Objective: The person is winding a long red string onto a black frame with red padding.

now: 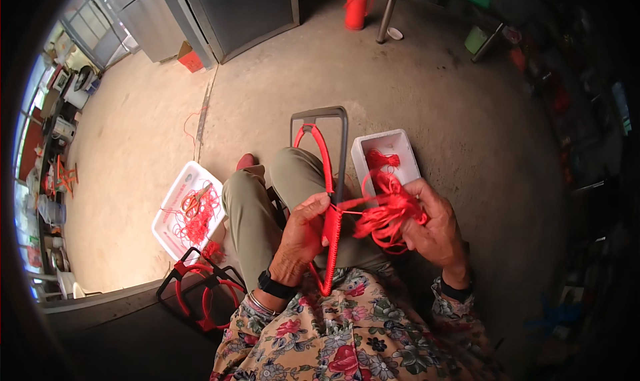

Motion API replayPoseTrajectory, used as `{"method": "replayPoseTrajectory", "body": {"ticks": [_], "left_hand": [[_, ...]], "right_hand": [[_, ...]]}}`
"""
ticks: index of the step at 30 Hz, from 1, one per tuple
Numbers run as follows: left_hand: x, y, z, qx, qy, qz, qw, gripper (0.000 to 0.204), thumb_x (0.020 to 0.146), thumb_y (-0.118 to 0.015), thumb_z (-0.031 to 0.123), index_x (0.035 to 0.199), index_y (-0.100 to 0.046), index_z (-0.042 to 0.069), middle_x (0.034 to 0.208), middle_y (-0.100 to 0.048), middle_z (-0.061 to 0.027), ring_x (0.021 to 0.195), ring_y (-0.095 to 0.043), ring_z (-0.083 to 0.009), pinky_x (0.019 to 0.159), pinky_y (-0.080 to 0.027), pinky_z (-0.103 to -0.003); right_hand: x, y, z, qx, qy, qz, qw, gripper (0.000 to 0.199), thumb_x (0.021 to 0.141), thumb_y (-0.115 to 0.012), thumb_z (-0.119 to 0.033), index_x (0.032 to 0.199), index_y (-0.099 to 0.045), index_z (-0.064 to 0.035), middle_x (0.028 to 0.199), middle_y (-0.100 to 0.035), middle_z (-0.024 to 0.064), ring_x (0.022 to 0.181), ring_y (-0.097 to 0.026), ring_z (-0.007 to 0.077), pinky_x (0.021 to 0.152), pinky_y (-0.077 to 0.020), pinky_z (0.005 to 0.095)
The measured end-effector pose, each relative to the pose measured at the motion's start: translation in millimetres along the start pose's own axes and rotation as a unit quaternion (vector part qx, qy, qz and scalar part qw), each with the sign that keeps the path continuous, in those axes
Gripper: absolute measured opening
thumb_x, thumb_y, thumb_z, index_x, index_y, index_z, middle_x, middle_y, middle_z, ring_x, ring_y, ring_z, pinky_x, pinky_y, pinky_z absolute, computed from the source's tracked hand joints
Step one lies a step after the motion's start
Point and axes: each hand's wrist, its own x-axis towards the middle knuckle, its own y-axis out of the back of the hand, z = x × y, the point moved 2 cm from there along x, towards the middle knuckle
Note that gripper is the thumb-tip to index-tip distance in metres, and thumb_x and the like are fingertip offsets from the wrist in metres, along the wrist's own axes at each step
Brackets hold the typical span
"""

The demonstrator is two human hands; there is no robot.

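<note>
My left hand (301, 234) is closed on a dark frame (344, 148) with a curved inner hoop (325, 156), which stands upright over my lap. Red cord is wound tightly along the hoop, its coils close together on the lower part. My right hand (437, 231) grips a loose bundle of red cord (385, 214), slightly blurred, just right of the frame. Strands stretch from this bundle to the hoop beside my left fingers. Part of the hoop is hidden behind my left hand.
A white tray (165, 208) on the left holds tangled red cord and orange-handled scissors (195, 201). Beyond my right hand stands a white box (409, 156) with more red cord. More red-wrapped frames (205, 289) lie at lower left. A red flask (357, 9) stands far back.
</note>
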Motion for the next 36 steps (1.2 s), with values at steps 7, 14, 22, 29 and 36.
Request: {"method": "replayPoseTrajectory", "body": {"ticks": [7, 14, 22, 29, 36], "left_hand": [[-17, 4, 13, -0.039, -0.071, 0.026, 0.996, 0.018, 0.093, -0.053, 0.02, 0.099, -0.055, 0.003, 0.076, -0.059, -0.0044, 0.048, -0.053, -0.0128, 0.036, -0.04, -0.024], [-30, 16, 20, -0.087, -0.142, -0.071, 0.983, 0.022, 0.093, -0.053, 0.022, 0.103, -0.053, 0.003, 0.076, -0.057, -0.0043, 0.052, -0.052, -0.0136, 0.041, -0.041, -0.026], [-34, 38, 22, -0.111, -0.197, -0.151, 0.962, 0.026, 0.093, -0.052, 0.025, 0.107, -0.051, 0.003, 0.075, -0.055, -0.0042, 0.056, -0.05, -0.0146, 0.046, -0.042, -0.029], [-44, 44, 28, -0.105, -0.228, -0.187, 0.95, 0.03, 0.093, -0.052, 0.027, 0.111, -0.049, 0.003, 0.075, -0.053, -0.0041, 0.061, -0.049, -0.0155, 0.051, -0.043, -0.031], [-46, 49, 26, -0.108, -0.232, -0.222, 0.941, 0.034, 0.094, -0.052, 0.03, 0.115, -0.047, 0.004, 0.074, -0.051, -0.004, 0.065, -0.048, -0.0163, 0.056, -0.043, -0.033]], "right_hand": [[18, -35, -25, -0.022, 0.223, 0.017, 0.974, 0.023, 0.083, -0.062, -0.003, 0.102, -0.049, -0.0018, 0.082, -0.06, 0.0031, 0.064, -0.056, 0.0081, 0.056, -0.0461, 0.0228], [29, -138, -52, -0.177, 0.404, -0.129, 0.888, 0.048, 0.069, -0.07, -0.027, 0.105, -0.05, -0.0024, 0.07, -0.052, 0.0065, 0.056, -0.06, 0.0212, 0.044, -0.0476, 0.0325], [23, -180, -29, -0.135, 0.35, -0.176, 0.91, 0.041, 0.069, -0.066, -0.019, 0.102, -0.05, -0.0022, 0.068, -0.049, 0.01, 0.056, -0.059, 0.0202, 0.041, -0.0482, 0.0326], [23, -185, -25, -0.067, 0.364, -0.182, 0.911, 0.029, 0.074, -0.06, -0.01, 0.1, -0.051, -0.0012, 0.067, -0.048, 0.0084, 0.056, -0.056, 0.0193, 0.046, -0.05, 0.0332], [21, -175, -26, -0.018, 0.369, -0.224, 0.902, 0.024, 0.078, -0.056, -0.006, 0.1, -0.051, 0.0002, 0.062, -0.046, 0.0094, 0.065, -0.057, 0.0328, 0.093, -0.0433, 0.0585]]}}
